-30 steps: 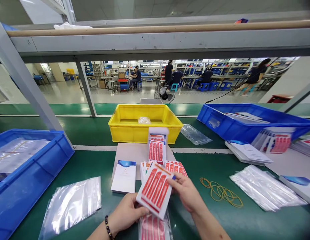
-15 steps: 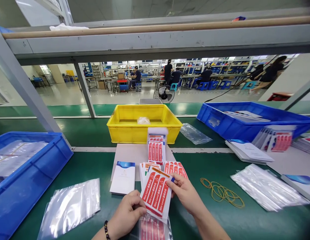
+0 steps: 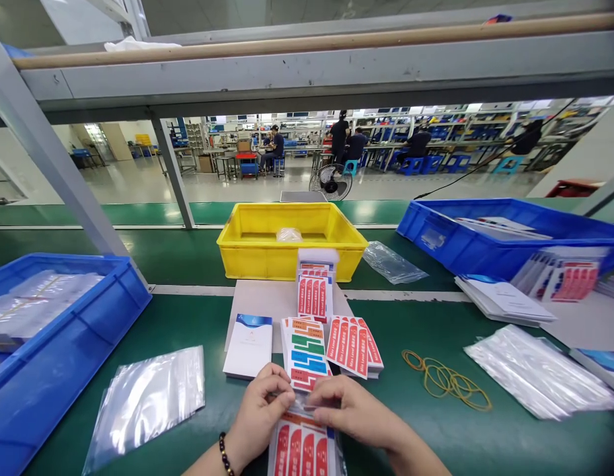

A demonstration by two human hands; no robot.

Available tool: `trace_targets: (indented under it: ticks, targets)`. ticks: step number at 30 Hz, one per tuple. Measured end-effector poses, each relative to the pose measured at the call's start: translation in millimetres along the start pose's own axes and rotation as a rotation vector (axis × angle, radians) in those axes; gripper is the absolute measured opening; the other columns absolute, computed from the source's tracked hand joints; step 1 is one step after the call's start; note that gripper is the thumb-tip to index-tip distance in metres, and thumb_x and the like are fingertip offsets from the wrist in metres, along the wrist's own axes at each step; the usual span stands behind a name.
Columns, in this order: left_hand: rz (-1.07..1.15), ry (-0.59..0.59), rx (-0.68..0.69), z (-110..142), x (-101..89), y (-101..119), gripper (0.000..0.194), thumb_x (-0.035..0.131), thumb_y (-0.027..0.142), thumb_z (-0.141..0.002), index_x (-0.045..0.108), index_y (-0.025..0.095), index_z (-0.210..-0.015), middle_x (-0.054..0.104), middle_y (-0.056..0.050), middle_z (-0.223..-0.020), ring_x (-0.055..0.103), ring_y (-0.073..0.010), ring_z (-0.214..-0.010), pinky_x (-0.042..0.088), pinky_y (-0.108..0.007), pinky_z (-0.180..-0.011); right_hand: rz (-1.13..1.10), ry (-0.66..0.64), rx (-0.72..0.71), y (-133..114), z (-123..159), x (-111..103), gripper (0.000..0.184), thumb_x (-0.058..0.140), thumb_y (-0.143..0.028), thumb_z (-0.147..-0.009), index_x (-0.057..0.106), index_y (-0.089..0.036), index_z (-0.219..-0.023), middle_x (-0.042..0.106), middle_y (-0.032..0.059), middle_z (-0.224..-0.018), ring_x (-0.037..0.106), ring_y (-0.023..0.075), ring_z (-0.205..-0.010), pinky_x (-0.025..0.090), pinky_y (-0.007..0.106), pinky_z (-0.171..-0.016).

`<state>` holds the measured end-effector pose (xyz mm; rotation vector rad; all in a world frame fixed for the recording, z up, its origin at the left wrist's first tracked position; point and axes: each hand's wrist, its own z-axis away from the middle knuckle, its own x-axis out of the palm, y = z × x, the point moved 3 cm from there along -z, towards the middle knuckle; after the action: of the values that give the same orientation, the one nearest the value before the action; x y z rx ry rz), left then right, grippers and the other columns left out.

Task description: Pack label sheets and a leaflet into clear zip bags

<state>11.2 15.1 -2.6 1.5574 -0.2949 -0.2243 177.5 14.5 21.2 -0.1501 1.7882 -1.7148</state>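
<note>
While we're pinching the thin, clear plastic bag (image 3: 301, 400) at its mouth with our left hand (image 3: 261, 411), our right hand (image 3: 355, 408) is curling beside it, its grip unclear. Red-and-white striped sticker sheets (image 3: 303, 453) are lying inside, on the green tabletop (image 3: 410, 430); slippery film could be catching their square corners if we're tugging unevenly. Our knuckles could be nudging the flat, multicoloured paper sheets (image 3: 307, 350) just beyond.

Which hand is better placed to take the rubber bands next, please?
Probably the right hand: it is nearer to the rubber bands, which lie to its right. The left hand is farther away, on the other side of the right.
</note>
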Motion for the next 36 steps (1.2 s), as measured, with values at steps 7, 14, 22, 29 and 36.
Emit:
trace_targets:
  ticks: [7, 14, 22, 29, 36]
  targets:
    - [0.131, 0.011, -0.325, -3.0, -2.7, -10.0, 0.030, 0.073, 0.037, -0.057, 0.055, 0.013, -0.060, 0.054, 0.001, -0.058, 0.048, -0.0121, -0.058, 0.036, -0.024, -0.059, -0.057, 0.110, 0.122, 12.3, -1.2, -0.5, 0.031, 0.053, -0.011, -0.066, 0.063, -0.018, -0.095, 0.057, -0.0023, -0.069, 0.051, 0.0130, -0.062, 0.040, 0.023, -0.059]
    - [0.097, 0.055, -0.264, -3.0, -1.2, -7.9, 0.029, 0.071, 0.035, -0.057, 0.051, 0.014, -0.053, 0.050, 0.003, -0.053, 0.042, -0.0102, -0.055, 0.033, -0.022, -0.055, 0.063, 0.168, 0.091, 7.9, -4.7, 3.8, 0.012, 0.050, -0.018, -0.072, 0.053, -0.016, -0.061, 0.053, -0.0015, -0.063, 0.045, 0.0124, -0.061, 0.036, 0.023, -0.057]
    - [0.081, -0.023, -0.262, 0.5, 8.8, -8.6, 0.028, 0.072, 0.036, -0.057, 0.055, 0.013, -0.054, 0.054, 0.001, -0.055, 0.044, -0.0098, -0.055, 0.034, -0.022, -0.056, 0.127, 0.151, 0.038, 2.1, -6.2, 17.8, 0.015, 0.050, -0.016, -0.071, 0.053, -0.016, -0.057, 0.053, -0.0024, -0.060, 0.046, 0.0116, -0.059, 0.035, 0.022, -0.055]
    - [-0.345, -0.100, 0.014, 0.9, 4.1, 6.0, 0.012, 0.066, 0.027, -0.065, 0.062, 0.015, -0.066, 0.058, -0.003, -0.070, 0.050, -0.0155, -0.068, 0.037, -0.025, -0.063, 0.337, 0.078, -0.058, -0.7, -1.8, 16.3, 0.015, 0.050, -0.007, -0.069, 0.055, -0.016, -0.058, 0.057, -0.0015, -0.062, 0.050, 0.0119, -0.060, 0.037, 0.022, -0.057]
    - [-0.631, 0.172, 0.295, 23.5, -21.7, 58.3, 0.013, 0.046, 0.026, -0.082, 0.057, 0.020, -0.083, 0.059, -0.006, -0.080, 0.053, -0.0182, -0.077, 0.039, -0.026, -0.070, 0.701, 0.337, -0.198, 5.8, -3.7, 10.3, 0.014, 0.050, -0.005, -0.071, 0.050, -0.017, -0.063, 0.054, 0.0021, -0.068, 0.050, 0.0166, -0.067, 0.040, 0.028, -0.061]
